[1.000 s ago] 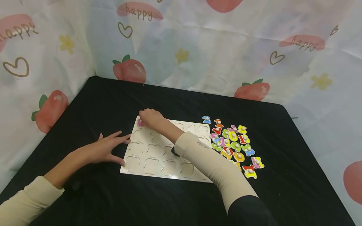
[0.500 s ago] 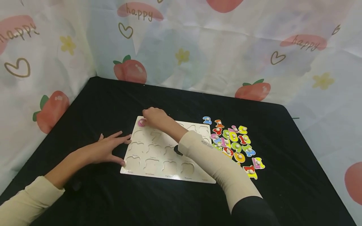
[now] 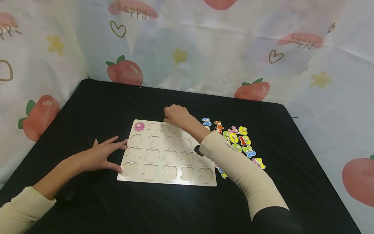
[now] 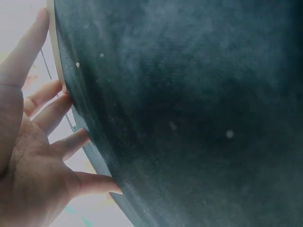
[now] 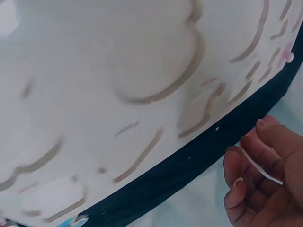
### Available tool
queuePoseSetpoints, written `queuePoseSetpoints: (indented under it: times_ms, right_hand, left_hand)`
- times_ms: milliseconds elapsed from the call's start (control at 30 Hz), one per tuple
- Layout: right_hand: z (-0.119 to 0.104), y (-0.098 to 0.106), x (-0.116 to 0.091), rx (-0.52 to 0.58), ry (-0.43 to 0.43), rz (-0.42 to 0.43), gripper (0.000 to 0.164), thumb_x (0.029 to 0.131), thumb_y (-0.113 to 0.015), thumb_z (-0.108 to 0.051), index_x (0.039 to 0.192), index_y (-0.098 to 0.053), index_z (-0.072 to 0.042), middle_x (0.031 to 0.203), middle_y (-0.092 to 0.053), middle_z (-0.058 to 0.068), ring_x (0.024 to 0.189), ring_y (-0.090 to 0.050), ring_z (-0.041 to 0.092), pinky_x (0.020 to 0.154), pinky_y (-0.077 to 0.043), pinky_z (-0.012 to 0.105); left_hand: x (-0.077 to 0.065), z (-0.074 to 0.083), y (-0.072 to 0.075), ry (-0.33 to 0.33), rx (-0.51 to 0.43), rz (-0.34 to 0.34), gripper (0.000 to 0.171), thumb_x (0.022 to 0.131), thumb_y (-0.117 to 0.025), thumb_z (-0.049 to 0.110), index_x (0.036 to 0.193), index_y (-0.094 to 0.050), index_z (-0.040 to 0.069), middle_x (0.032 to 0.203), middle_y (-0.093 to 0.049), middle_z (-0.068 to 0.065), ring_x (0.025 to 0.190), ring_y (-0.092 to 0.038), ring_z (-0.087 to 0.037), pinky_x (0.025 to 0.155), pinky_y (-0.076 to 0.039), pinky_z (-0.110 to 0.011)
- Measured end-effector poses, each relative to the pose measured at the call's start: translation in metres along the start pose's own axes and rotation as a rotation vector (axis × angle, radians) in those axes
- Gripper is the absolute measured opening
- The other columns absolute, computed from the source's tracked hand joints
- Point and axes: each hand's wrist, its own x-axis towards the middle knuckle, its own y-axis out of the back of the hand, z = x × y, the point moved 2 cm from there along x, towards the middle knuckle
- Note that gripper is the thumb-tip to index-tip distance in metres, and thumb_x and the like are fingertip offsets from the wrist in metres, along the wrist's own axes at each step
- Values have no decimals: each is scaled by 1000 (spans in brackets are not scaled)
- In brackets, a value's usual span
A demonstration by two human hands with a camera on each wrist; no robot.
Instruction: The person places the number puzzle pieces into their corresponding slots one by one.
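Note:
A pale wooden number puzzle board (image 3: 166,182) lies on the black cloth, its recesses bare except for a round pink knobbed piece (image 3: 139,126) in the far-left corner one. With fingers spread, my left hand (image 3: 100,156) touches the board's left edge; the left wrist view shows the fingertips of that hand (image 4: 42,156) at the edge. My right hand (image 3: 177,115) is over the board's far edge. In the right wrist view, the right hand (image 5: 265,175) has loosely bent fingers with nothing between them. The right forearm covers the board's right part.
Several colourful knobbed number pieces lie right of the board, among them a blue 2 (image 3: 206,122) and an orange 1 (image 3: 218,125); the right sleeve (image 3: 236,169) hides some. A patterned curtain (image 3: 187,48) stands behind the black table (image 3: 146,208).
My right hand has left the pink piece in the corner recess and moved right along the board's far edge. The left hand stays at the left edge. The head view has shifted slightly.

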Motion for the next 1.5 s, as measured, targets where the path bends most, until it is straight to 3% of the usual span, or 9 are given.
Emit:
queuePoseSetpoints:
  times_ms: [267,633,933,1200,1500]
  right_hand:
    - [31,-7,-16,16,-79,0,23,96,-57,-25,80,-64,-9,62,-50,1,54,-43,13,50,-36,26]
    - [73,-5,-47,84,-153,16,19,95,-58,-22,100,-66,-5,87,-64,6,68,-58,17,63,-50,31]
    - [127,-4,-80,76,-234,-24,14,94,-59,-17,97,-65,-4,79,-61,5,62,-55,18,58,-46,33]
    - [160,-8,-109,52,-280,-47,8,89,-57,-6,90,-64,-4,77,-59,5,61,-52,18,56,-40,32]
    - [176,-14,-131,58,-443,-206,15,90,-63,-13,98,-65,-1,89,-62,10,76,-57,24,70,-49,42]
  left_hand:
    - [-2,-2,0,15,3,-11,95,62,-75,61,137,-47,9,145,-36,-19,135,-17,-45,87,-7,-81]
    - [-3,-1,0,-5,-8,-12,94,63,-73,63,137,-46,10,147,-34,-17,136,-17,-45,87,-7,-81]
    - [-3,0,3,-12,4,-8,93,63,-75,61,135,-48,9,146,-35,-19,135,-18,-46,86,-8,-82]
    - [-3,4,3,-21,-11,-7,92,64,-75,58,135,-47,8,145,-37,-19,134,-19,-46,85,-8,-82]
    - [-4,5,4,-17,-6,-19,91,65,-75,58,135,-48,9,146,-35,-19,135,-18,-46,85,-8,-82]
